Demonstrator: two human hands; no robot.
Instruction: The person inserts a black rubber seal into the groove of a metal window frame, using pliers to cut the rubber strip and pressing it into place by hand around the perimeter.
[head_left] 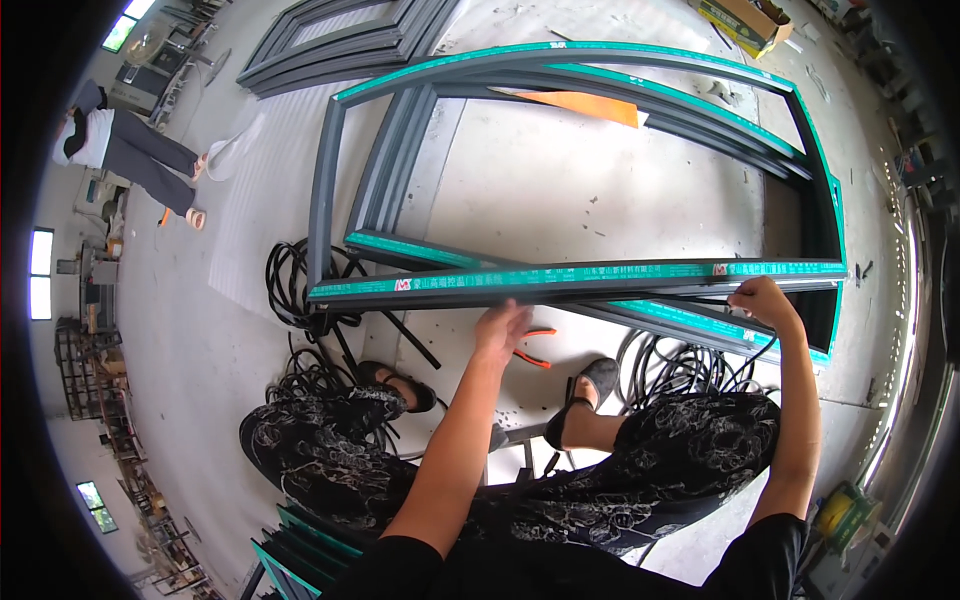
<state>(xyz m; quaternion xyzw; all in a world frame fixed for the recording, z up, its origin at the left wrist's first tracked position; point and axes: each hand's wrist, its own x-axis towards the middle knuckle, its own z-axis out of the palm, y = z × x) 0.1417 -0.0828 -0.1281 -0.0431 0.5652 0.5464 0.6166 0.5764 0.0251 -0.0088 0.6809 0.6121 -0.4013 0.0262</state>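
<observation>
One person in grey trousers stood at the upper left of the view, apart from the work. Toward the lower left lay a bundle of green-edged bars, and above the left foot a tangle of black cord reached the near left corner of the top frame. Grey frames were piled at the upper left of centre. The top frame spanned the middle and right of the view, lying askew over the lower frames, whose near bars slanted out beneath it toward the lower right. Orange-handled pliers lay below centre, just beside the left hand; an orange sheet rested farther up, inside the top frame's outline. A second coil of cord sat between the right foot and the lower frames, and a yellow carton stood at the upper right.

Green film along the near bar carried white lettering and repeated red-and-white marks.

The left hand, at centre, was loosely open, fingertips at the bar's lower edge; contact could not be told. The right hand, right of centre, had its fingers bent close together at the same bar, beside a thin black strip; whether it pinched the strip could not be told.
</observation>
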